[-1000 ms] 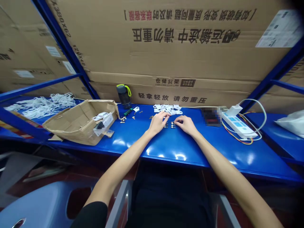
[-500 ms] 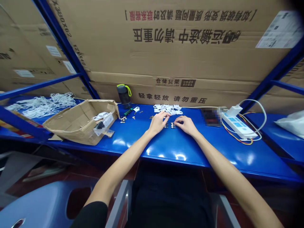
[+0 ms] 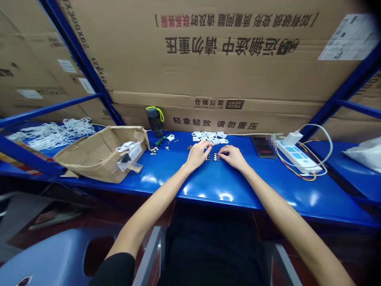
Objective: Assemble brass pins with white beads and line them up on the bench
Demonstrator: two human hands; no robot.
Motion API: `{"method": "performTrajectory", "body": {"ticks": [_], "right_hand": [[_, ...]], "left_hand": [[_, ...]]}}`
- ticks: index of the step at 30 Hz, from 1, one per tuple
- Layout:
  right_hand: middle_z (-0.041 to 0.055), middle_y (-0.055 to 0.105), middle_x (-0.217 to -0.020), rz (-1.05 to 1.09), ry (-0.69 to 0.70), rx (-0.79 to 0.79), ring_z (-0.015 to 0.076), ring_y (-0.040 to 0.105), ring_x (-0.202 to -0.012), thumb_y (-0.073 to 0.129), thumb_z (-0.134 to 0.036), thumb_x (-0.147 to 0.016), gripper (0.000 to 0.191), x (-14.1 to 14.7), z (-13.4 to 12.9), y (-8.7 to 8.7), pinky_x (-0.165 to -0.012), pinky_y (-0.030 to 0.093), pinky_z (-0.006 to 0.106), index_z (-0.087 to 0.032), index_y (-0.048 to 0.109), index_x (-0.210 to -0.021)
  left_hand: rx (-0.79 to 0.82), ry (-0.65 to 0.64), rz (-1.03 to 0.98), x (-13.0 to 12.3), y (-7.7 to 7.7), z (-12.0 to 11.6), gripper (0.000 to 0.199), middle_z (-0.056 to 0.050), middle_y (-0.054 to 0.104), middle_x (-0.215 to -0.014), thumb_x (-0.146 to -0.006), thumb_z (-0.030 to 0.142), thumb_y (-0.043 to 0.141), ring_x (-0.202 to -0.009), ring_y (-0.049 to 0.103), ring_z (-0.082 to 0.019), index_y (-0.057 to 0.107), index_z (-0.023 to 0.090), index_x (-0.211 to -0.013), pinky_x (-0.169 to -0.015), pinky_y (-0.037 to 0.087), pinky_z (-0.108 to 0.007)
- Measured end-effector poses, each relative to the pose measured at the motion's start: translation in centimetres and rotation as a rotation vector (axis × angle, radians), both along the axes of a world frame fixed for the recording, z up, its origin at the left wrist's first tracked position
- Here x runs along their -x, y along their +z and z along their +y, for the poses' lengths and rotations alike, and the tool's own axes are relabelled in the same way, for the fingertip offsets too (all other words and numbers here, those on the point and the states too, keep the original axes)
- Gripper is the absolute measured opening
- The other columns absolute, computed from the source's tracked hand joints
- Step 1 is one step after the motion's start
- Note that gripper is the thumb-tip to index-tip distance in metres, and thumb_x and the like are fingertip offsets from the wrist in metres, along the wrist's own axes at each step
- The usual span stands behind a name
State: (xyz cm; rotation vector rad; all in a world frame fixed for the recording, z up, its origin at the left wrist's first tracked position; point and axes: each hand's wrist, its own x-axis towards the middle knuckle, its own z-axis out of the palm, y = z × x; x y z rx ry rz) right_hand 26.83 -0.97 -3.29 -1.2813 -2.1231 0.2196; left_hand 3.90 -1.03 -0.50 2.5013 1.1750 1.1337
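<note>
My left hand (image 3: 197,155) rests over the blue tabletop with its fingers bent and thumb and forefinger drawn together; what lies between the tips is too small to make out. Facing it, my right hand (image 3: 233,156) is curled in a pinch at the edge of a short row of small metal pins with pale ends (image 3: 216,157). A few similar pins (image 3: 208,157) lie beside the left thumb, partly covered by it. Just behind the hands sits a cluster of white plastic pieces (image 3: 210,136), some with ring-shaped openings.
On the left stand an open cardboard box (image 3: 86,161) and a dark bottle with a green strap (image 3: 155,122). A green-handled tool (image 3: 160,140) and loose brass-coloured parts (image 3: 153,151) lie nearby. To the right are a blurred dark object (image 3: 264,147) and a white power strip (image 3: 299,159).
Both hands stay in nearly the same place, with no clear change in the fingers. The whole view has shifted very slightly.
</note>
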Motion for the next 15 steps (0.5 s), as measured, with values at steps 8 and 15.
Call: {"method": "performTrajectory", "body": {"ticks": [8, 15], "right_hand": [[0.0049, 0.080, -0.105, -0.029, -0.001, 0.008, 0.0230, 0.070, -0.096, 0.066, -0.026, -0.095, 0.016, -0.5, -0.4, 0.9, -0.093, 0.053, 0.036, -0.023, 0.082, -0.097], [0.0069, 0.079, -0.111, -0.147, -0.213, 0.031, 0.0258, 0.068, -0.105, 0.063, -0.027, -0.097, 0.020, -3.7, -0.6, 2.3, -0.096, 0.052, 0.036, -0.022, 0.082, -0.103]], "left_hand": [[-0.035, 0.061, 0.071, 1.5, 0.5, 0.8, 0.024, -0.005, 0.072, -0.116, -0.107, 0.028, 0.051, -0.106, 0.067, -0.020, 0.070, 0.022, -0.120, -0.096, 0.050, -0.032], [-0.041, 0.038, 0.233, 5.6, -0.2, 2.5, 0.027, -0.007, 0.071, -0.115, -0.107, 0.033, 0.050, -0.103, 0.067, -0.022, 0.071, 0.021, -0.120, -0.093, 0.050, -0.034]]}}
